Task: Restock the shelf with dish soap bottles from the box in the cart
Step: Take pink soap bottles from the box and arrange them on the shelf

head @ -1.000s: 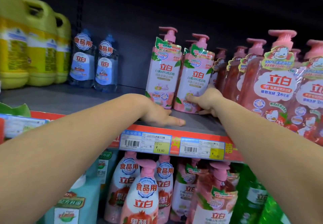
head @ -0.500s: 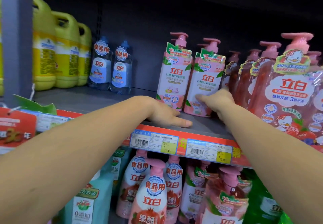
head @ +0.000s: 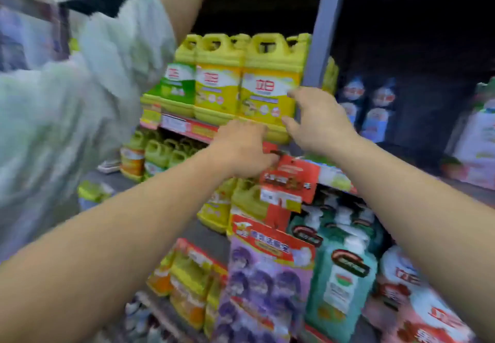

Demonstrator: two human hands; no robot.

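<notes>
Shelf (head: 187, 128), upper tier, far centre: a row of yellow jugs (head: 267, 85) with moulded handles and red-lettered labels, standing upright along the front edge. A grey upright post (head: 320, 29) rises just right of the row.

Right hand (head: 318, 123): raised before the rightmost jug, fingers spread apart and slightly bent, fingertips at the jug's label and lower right corner. The blur does not show whether they touch it; nothing is gripped.

Left hand (head: 241, 152): lower and just left of the right hand, fingers curled at the shelf edge against a red hanging tag (head: 292, 179). Whether it holds the tag cannot be told.

Right of the post, in shadow: blue-labelled bottles (head: 375, 107), upright, blurred. Far right edge: pink-and-white dish soap bottles (head: 479, 144), partly cut off.

Lower tiers: more yellow jugs (head: 160, 152) left of centre; teal pump bottles (head: 342, 275) with white pumps, near right; a purple-printed pack (head: 265, 283) hanging in front, near centre; pink pouch bottles (head: 417, 297) at the near right corner.

Left side: another person in a pale garment (head: 67, 101), one arm raised toward the top of the view.
</notes>
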